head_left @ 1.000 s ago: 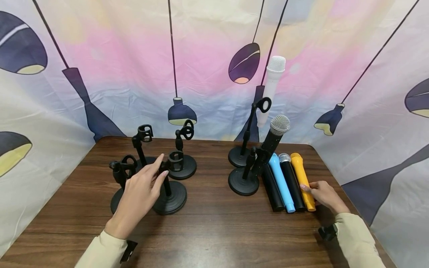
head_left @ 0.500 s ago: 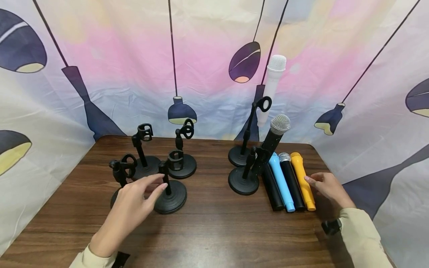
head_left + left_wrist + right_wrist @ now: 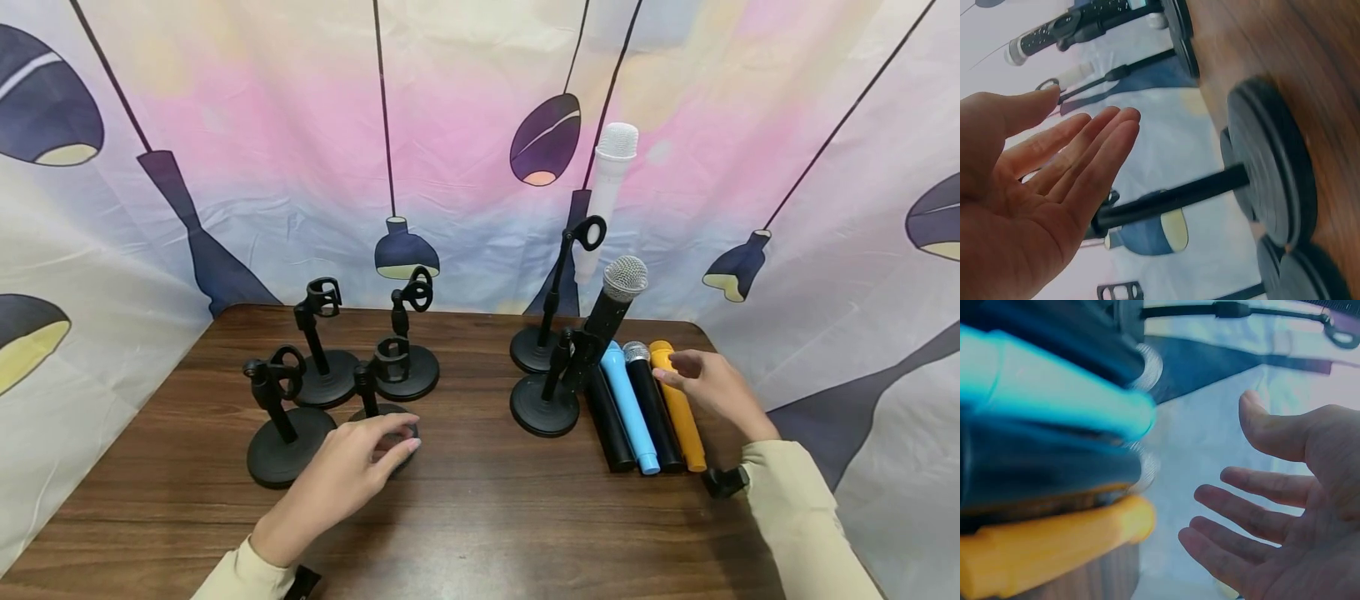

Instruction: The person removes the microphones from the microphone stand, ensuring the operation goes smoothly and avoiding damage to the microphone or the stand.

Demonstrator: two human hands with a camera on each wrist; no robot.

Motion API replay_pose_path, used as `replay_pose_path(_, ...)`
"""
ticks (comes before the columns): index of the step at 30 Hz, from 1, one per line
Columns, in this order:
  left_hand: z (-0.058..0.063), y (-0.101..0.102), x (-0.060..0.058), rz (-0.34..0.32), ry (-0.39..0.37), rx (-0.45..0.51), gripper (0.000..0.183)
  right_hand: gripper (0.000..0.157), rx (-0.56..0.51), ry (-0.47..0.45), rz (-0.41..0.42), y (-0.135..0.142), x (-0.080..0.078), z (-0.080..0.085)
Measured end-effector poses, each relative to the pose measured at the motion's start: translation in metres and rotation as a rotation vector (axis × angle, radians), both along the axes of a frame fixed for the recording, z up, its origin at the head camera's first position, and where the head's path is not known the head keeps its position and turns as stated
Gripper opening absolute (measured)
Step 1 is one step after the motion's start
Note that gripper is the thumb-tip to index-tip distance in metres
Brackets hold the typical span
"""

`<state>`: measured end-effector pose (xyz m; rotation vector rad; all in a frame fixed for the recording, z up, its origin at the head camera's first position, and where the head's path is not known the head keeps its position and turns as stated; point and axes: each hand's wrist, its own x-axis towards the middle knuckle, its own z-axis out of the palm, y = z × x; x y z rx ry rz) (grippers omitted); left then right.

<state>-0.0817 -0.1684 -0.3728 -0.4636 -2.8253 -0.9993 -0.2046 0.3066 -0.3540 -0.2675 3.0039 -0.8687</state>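
My left hand (image 3: 341, 479) hovers before a short black microphone stand (image 3: 366, 387) and overlaps its round base in the head view. In the left wrist view, its fingers (image 3: 1094, 153) are extended with nothing between them, beside the stand's post (image 3: 1172, 200). Over the top end of a yellow microphone (image 3: 684, 417) is my right hand (image 3: 716, 392). The right wrist view shows that hand empty, its fingers (image 3: 1241, 509) spread and apart from the yellow microphone (image 3: 1066, 540). Beside it lie a silver-headed black microphone (image 3: 654, 408), a blue one (image 3: 628, 408) and another black one (image 3: 609, 429).
Three more black stands, at front left (image 3: 281, 446), back left (image 3: 318, 367) and back middle (image 3: 411, 367), surround the left group. Right of centre, one stand (image 3: 546, 404) bears a black microphone (image 3: 611, 308); behind it, another (image 3: 536, 346) bears a white microphone (image 3: 611, 183). A printed cloth backs the table (image 3: 480, 517).
My left hand has come down and right from the stand's clip toward its base. My right hand has slid from the yellow microphone's lower body up toward its head. The stands and microphones stay put.
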Motion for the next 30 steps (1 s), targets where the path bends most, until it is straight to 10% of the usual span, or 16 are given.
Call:
replay_pose_path(7,-0.006,0.012,-0.004,-0.126,-0.053,0.117,0.038,0.069,-0.037,0.036,0.090,-0.025,0.001,0.018)
replay_pose_path(30,-0.027,0.052,-0.020,-0.095,-0.082,0.389,0.036,0.065,-0.406,0.083,0.159,-0.085,-0.008,0.018)
